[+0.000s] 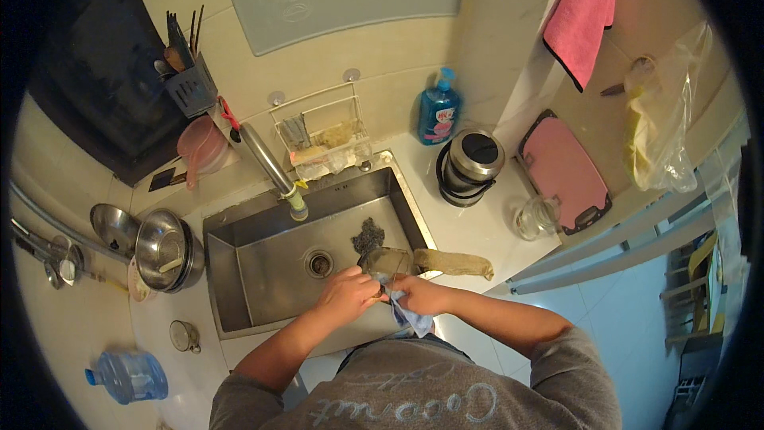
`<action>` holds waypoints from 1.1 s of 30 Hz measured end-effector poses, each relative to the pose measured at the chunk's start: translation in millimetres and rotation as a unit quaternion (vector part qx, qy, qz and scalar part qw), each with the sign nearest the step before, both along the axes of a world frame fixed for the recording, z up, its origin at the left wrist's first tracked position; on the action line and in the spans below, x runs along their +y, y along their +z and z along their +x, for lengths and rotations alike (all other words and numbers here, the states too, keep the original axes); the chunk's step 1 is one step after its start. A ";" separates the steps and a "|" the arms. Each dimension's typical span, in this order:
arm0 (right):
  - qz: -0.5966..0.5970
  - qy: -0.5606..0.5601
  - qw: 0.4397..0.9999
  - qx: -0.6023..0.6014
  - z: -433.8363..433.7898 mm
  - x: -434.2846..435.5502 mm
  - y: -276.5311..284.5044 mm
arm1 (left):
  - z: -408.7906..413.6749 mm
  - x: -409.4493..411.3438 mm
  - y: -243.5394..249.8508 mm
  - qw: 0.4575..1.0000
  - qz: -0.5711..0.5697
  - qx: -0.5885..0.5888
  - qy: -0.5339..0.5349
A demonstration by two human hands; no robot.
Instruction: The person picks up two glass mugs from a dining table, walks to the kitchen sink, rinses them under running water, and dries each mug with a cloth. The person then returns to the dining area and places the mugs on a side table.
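Note:
A clear glass vessel (387,263) is held over the right front part of the stainless steel sink (268,263). My left hand (352,294) grips its near end. Against that same end my right hand (421,295) presses a light blue cloth (413,318), which hangs down towards my shirt. The fingers partly hide where glass and cloth meet. A dark scouring pad (368,236) lies on the sink floor just beyond the glass. Right of the glass, a tan rolled cloth (456,264) lies over the sink's edge.
The faucet (268,161) reaches over the sink from behind. At right stand a steel vacuum flask (471,167), a blue soap bottle (439,110), a glass jar (536,218) and a pink cutting board (564,173). Metal bowls (161,251), a glass mug (184,336) and a water jug (131,376) are left.

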State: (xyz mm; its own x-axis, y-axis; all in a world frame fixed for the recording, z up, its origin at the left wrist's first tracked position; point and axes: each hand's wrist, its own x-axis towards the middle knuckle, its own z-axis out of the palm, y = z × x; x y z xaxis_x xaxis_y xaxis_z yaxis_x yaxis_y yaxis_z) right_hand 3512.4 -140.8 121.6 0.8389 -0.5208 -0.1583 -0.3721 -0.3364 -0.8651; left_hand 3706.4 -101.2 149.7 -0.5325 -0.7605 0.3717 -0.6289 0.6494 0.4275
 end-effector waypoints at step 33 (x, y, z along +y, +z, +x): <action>0.442 -0.443 0.663 -0.410 -80.1 8.0 14.1 | 27.4 -32.3 159.4 0.931 -0.163 0.315 -0.082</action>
